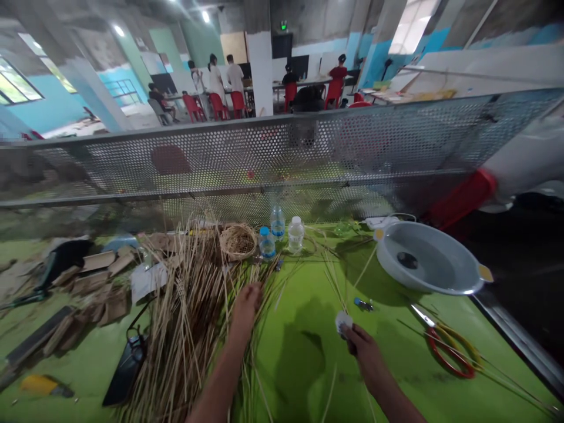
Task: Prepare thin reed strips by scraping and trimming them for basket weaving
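Right hand (360,342), well in from the surface's (304,288) right edge: grip pinches the near side of a white object (342,322). Left hand (249,297), at pale strands (187,329): grip indeterminable.

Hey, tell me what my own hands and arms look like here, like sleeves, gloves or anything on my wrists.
Your left hand and right hand are ungloved. Both forearms are bare down to the picture's bottom edge, with no sleeve, watch or bracelet showing. It's too blurry to tell about rings.
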`<action>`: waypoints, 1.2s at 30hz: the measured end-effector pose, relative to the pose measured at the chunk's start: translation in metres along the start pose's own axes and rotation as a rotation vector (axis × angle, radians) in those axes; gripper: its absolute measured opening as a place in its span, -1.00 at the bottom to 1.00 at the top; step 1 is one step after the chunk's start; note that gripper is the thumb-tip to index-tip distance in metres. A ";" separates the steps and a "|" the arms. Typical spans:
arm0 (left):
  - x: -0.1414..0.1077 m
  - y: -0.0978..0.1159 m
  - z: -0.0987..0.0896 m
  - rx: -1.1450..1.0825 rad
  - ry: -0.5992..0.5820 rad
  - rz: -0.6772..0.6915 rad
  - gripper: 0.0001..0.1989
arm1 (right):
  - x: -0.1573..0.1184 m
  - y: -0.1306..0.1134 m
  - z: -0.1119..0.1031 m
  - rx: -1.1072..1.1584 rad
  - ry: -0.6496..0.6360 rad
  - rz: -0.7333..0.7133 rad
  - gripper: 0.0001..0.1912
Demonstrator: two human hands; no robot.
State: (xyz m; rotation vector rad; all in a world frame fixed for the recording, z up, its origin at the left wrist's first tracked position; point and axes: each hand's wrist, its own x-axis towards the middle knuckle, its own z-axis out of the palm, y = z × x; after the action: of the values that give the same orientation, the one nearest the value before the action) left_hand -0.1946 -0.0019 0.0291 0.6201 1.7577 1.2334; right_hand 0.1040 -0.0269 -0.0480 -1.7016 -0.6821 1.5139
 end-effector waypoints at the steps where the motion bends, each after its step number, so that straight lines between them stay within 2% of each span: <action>1: -0.022 -0.011 0.011 0.011 -0.090 -0.038 -0.57 | 0.002 -0.004 0.002 0.007 -0.012 -0.022 -0.61; 3: -0.062 -0.032 0.034 0.033 -0.253 -0.107 -0.53 | 0.005 -0.011 0.007 0.026 -0.032 -0.061 -0.64; 4: -0.078 -0.041 0.044 0.047 -0.386 -0.136 -0.50 | 0.007 -0.014 0.010 0.033 -0.043 -0.074 -0.66; 5: -0.090 -0.049 0.053 0.063 -0.463 -0.148 -0.48 | 0.007 -0.017 0.012 0.038 -0.055 -0.082 -0.67; 7: -0.106 -0.060 0.068 0.071 -0.519 -0.151 -0.48 | 0.008 -0.023 0.017 0.044 -0.075 -0.099 -0.68; 10: -0.113 -0.065 0.082 0.071 -0.485 -0.129 -0.58 | 0.007 -0.025 0.021 0.056 -0.105 -0.107 -0.68; 16: -0.120 -0.055 0.090 0.123 -0.437 -0.093 -0.75 | 0.007 -0.017 0.021 0.079 -0.134 -0.082 -0.68; 19: -0.127 -0.053 0.094 0.207 -0.298 -0.012 -0.83 | 0.008 -0.017 0.019 0.078 -0.126 -0.077 -0.67; 21: -0.129 -0.055 0.098 0.244 -0.228 0.020 -0.79 | 0.009 -0.020 0.018 0.091 -0.126 -0.072 -0.66; 22: -0.130 -0.057 0.099 0.244 -0.232 0.018 -0.78 | 0.009 -0.021 0.018 0.099 -0.126 -0.068 -0.66; 27: -0.133 -0.064 0.106 0.209 -0.403 -0.060 -0.82 | 0.007 -0.029 0.019 0.100 -0.128 -0.054 -0.68; 32: -0.131 -0.068 0.110 0.205 -0.352 -0.064 -0.84 | -0.001 -0.031 0.020 0.087 -0.138 -0.022 -0.68; 36: -0.130 -0.071 0.112 0.151 -0.312 -0.050 -0.80 | -0.021 -0.022 0.021 0.069 -0.246 0.012 -0.69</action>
State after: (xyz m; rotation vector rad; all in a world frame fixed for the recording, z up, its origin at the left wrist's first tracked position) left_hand -0.0279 -0.0772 -0.0020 0.8049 1.6004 0.9186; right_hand 0.0819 -0.0272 -0.0189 -1.4846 -0.7368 1.7530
